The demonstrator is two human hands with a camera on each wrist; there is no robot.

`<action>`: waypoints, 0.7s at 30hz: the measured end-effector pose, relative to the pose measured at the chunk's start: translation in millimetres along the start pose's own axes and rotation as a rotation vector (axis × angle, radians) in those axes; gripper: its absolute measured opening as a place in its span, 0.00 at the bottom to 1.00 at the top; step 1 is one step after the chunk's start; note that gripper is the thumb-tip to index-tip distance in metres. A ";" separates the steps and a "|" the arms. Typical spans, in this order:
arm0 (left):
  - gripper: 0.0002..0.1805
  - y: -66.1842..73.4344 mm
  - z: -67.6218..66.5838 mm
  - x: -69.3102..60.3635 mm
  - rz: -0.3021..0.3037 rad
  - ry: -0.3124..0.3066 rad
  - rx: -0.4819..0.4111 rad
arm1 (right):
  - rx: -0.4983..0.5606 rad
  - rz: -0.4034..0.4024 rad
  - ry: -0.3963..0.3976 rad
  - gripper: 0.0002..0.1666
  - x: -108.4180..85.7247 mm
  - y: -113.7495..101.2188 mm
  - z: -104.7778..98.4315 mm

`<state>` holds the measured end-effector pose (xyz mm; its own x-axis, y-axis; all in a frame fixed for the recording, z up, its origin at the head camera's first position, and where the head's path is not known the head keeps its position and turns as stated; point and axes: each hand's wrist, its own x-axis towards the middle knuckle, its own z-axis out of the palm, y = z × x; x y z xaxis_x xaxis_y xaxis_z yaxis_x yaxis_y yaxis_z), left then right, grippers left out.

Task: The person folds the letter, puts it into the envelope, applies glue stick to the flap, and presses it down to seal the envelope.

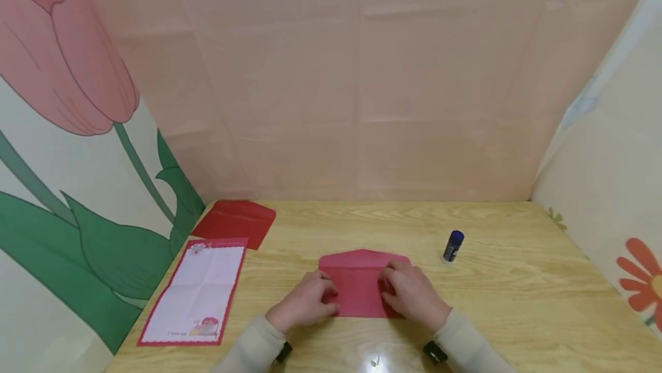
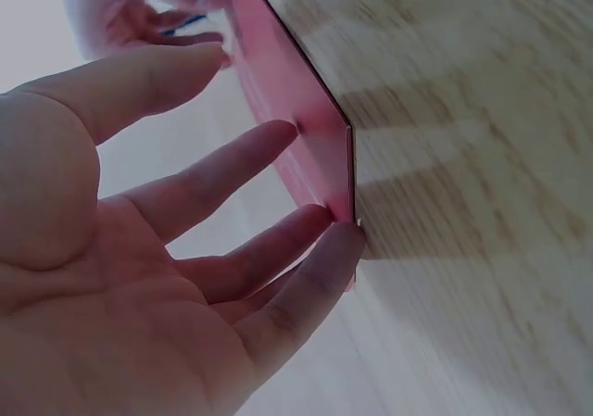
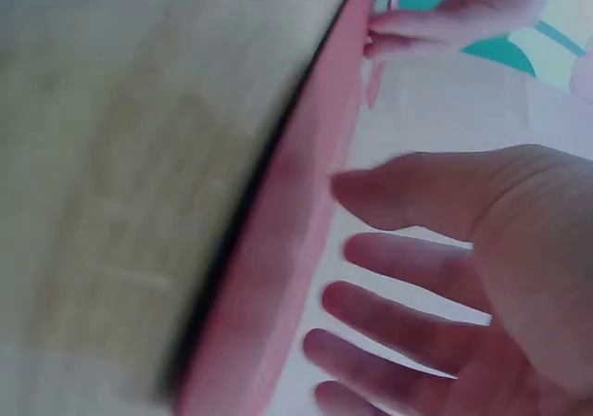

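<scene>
A pink envelope lies on the table in front of me, its flap raised at the far side. At its left edge my left hand touches it with loosely bent fingertips; in the left wrist view the thumb is apart from the fingers. My right hand is over the envelope's right part, fingers bent a little. Seen from the right wrist, the right thumb comes close to the pink paper, and the other fingers are spread apart; whether they touch it I cannot tell.
A glue stick with a dark blue cap stands at the right. To the left lies a pink-bordered sheet of letter paper with fold creases, overlapping a red envelope. Printed walls enclose the wooden table on three sides.
</scene>
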<state>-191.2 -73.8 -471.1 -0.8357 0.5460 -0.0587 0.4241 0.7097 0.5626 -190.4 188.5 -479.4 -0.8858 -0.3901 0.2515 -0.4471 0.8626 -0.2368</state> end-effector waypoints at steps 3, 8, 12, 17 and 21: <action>0.15 0.5 1.1 0.2 -0.019 -0.013 0.005 | -0.003 0.036 0.104 0.14 1.1 5.4 -8.2; 0.14 0.7 2.0 0.5 -0.017 -0.007 0.000 | 0.009 0.134 0.365 0.17 -1.0 30.6 -30.1; 0.13 0.1 3.3 0.2 -0.016 0.007 -0.024 | 0.005 0.233 0.539 0.25 -7.3 60.3 -42.7; 0.10 -1.2 0.8 -0.9 0.021 0.045 -0.077 | 0.067 0.420 0.432 0.46 -14.8 95.2 -45.9; 0.09 -2.1 -1.4 -0.7 0.063 0.061 -0.104 | 0.211 0.507 0.152 0.50 -19.0 115.0 -39.7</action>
<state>-192.1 -76.2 -471.1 -0.8296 0.5576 0.0276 0.4404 0.6233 0.6462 -220.0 307.9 -474.2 -0.9752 0.1199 0.1859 0.0001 0.8406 -0.5417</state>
